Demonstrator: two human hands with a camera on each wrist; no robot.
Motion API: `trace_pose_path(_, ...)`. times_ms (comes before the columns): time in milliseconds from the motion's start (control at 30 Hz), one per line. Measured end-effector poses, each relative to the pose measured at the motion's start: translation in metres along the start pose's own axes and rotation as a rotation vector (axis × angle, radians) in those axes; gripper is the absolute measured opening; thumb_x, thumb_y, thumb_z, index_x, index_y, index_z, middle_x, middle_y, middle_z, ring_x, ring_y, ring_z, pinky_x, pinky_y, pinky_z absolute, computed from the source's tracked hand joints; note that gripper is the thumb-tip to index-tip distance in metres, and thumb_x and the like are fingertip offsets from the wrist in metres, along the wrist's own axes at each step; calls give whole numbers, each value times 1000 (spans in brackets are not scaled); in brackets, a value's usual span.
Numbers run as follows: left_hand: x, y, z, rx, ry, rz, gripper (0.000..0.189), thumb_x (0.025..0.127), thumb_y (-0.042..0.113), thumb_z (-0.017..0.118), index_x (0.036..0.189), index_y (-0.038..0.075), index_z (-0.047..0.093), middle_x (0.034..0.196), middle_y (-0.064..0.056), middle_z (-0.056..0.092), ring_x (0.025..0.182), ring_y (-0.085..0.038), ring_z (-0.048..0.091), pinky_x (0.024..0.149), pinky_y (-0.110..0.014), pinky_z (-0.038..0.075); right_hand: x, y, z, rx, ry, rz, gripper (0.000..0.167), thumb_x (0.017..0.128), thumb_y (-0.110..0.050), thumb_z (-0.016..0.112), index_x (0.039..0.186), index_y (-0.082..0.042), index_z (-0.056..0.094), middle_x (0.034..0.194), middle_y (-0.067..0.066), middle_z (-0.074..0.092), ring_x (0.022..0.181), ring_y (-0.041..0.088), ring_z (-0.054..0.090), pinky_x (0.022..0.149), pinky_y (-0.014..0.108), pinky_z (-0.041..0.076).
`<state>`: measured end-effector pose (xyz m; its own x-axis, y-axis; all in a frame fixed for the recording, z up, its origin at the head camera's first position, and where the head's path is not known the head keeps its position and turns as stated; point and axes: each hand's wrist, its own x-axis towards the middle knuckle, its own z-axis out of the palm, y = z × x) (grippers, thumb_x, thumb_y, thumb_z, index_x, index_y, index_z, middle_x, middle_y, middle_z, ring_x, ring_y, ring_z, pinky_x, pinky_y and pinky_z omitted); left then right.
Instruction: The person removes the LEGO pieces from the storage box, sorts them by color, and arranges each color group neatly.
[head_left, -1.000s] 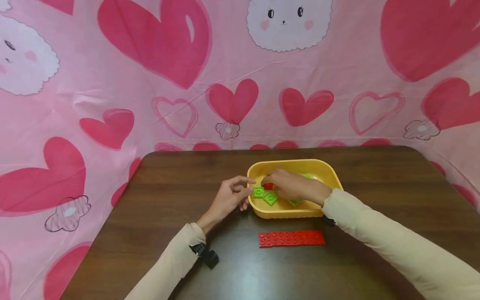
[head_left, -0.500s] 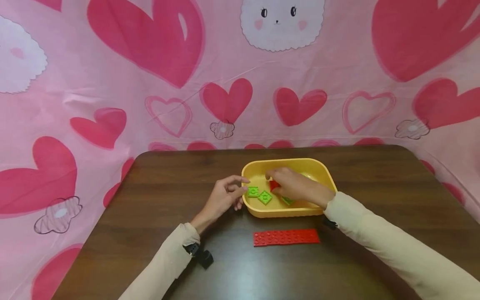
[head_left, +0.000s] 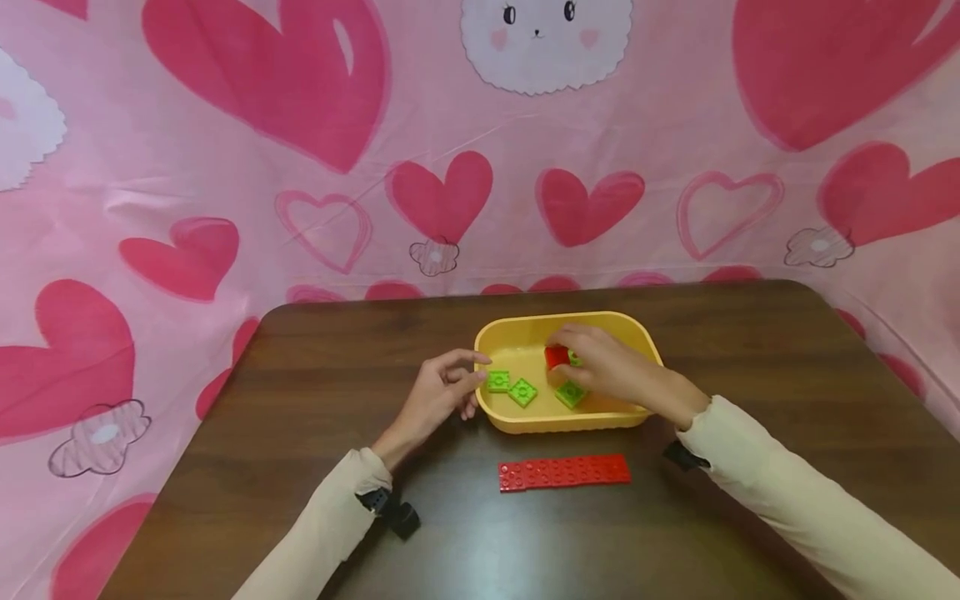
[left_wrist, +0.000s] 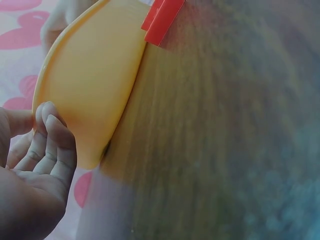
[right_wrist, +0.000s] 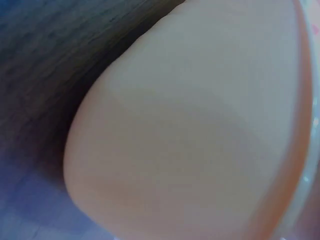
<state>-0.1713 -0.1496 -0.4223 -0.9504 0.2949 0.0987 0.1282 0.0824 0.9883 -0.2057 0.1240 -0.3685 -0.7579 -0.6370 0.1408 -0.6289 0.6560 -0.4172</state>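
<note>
A yellow plastic tub stands on the table with several green building-block plates lying in it. My left hand is at the tub's left end, index finger and thumb at the rim. In the left wrist view, the curled fingers of the left hand hold the rim of the tub. Inside the tub, my right hand pinches a red building block between thumb and fingers. The right wrist view is filled by the tub's outer wall; the hand is hidden there.
A flat strip of joined red studded plates lies on the dark wooden table in front of the tub. Behind the table hangs a pink heart-print cloth. Each wrist wears a black strap; the left one carries a small camera.
My right hand, holding the red block, has moved rightward inside the tub, showing more of the green plates. The left hand stays at the rim. The head view has shifted slightly right.
</note>
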Motion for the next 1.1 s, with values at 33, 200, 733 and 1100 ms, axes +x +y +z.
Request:
trace_pose_path(33, 0, 0, 0, -2, 0, -2, 30, 97, 14, 67, 122, -2, 63, 64, -14, 60, 50, -18, 56, 47, -26, 49, -2, 0, -1, 2, 13, -6, 38, 85, -13, 80, 118, 1, 67, 111, 11, 66, 101, 25, 62, 93, 44, 54)
trace_pose_path(200, 0, 1, -1, -15, -2, -12, 31, 97, 15, 67, 122, -2, 62, 64, -13, 60, 51, -18, 55, 47, -26, 49, -11, 1, -3, 3, 59, -35, 36, 83, -15, 82, 114, -1, 68, 108, 8, 66, 97, 23, 62, 89, 42, 55)
trace_pose_path(733, 1, -1, 2, -38, -4, -13, 29, 97, 14, 67, 121, -1, 63, 64, -12, 59, 50, -17, 55, 47, -26, 50, -45, -3, -10, -1, 147, -3, 39, 81, -16, 84, 115, -6, 69, 111, 6, 67, 100, 21, 61, 89, 42, 56)
trace_pose_path(1100, 0, 1, 1, -31, -3, -9, 31, 97, 15, 67, 122, -2, 62, 65, -13, 59, 51, -18, 55, 48, -26, 50, -74, -10, -13, -56, 225, -60, 41, 77, -20, 87, 114, -8, 71, 109, 3, 66, 96, 16, 62, 81, 37, 59)
